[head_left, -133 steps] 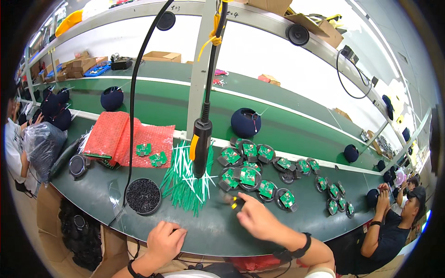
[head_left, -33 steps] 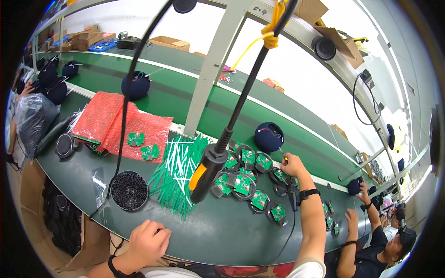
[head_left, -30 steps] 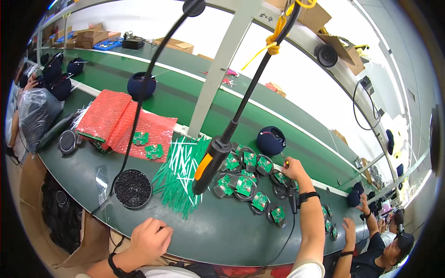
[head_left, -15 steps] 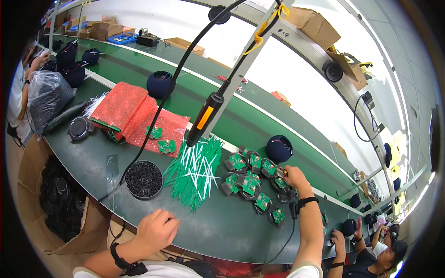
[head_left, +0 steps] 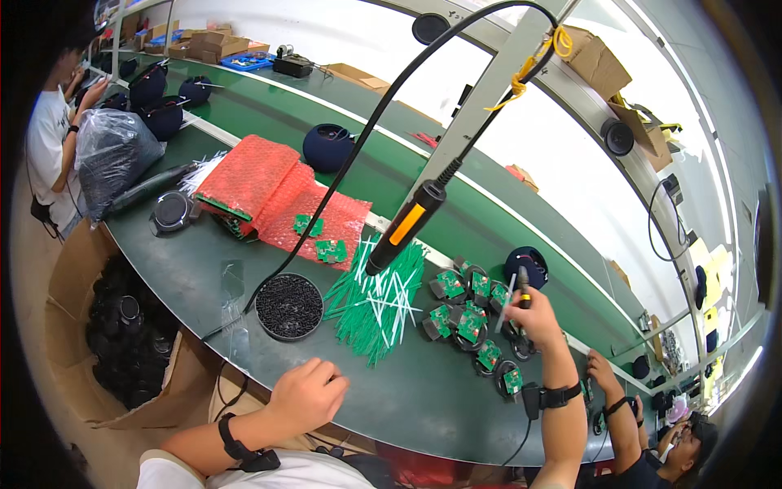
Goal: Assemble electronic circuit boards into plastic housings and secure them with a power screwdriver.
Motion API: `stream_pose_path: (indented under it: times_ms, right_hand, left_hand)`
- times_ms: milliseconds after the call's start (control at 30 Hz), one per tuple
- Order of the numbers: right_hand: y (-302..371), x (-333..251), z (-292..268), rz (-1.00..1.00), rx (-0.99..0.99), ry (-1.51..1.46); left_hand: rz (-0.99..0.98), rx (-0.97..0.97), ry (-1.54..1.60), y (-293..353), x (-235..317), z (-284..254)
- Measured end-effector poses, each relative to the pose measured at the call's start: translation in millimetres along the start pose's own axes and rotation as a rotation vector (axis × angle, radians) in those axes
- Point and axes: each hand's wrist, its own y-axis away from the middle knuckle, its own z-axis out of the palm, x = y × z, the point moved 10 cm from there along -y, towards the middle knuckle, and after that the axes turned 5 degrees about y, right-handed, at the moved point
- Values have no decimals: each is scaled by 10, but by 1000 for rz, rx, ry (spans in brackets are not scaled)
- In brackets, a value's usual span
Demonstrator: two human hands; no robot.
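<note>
My right hand point(head_left: 536, 319) is closed around a small black-and-yellow hand tool point(head_left: 524, 297) whose exact kind I cannot make out; a thin whitish strip point(head_left: 506, 303) shows beside it. The hand is above the right side of a cluster of round black speaker parts carrying green circuit boards point(head_left: 471, 321). A dark blue round speaker shell point(head_left: 526, 267) sits just beyond it. My left hand point(head_left: 308, 396) is at the near table edge, fingers curled in, their inner side hidden. Close by are a round dish of small black pieces point(head_left: 289, 306) and a pile of green and white strips point(head_left: 376, 306).
A corded black-and-orange electric screwdriver point(head_left: 406, 227) hangs over the strips. Red bubble wrap point(head_left: 259, 186) bears circuit boards at left. An open carton of black parts point(head_left: 189, 383) stands below the table's left edge. A co-worker's hand point(head_left: 603, 371) is near my right arm.
The whole view has shifted, so the table appears farther right. My right hand has turned, and the tool in it now shows more fully. My left hand stays curled near the table edge.
</note>
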Motion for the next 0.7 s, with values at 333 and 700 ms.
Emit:
stream_pose_path:
  times_ms: [333,700]
  right_hand:
    - [-30,-985,2007,35,-501,-28]
    - [-661,-766,1643,22,-306,-245]
  left_hand:
    - [30,15,9,89,-20,-30]
    - [50,-17,40,89,-47,-35]
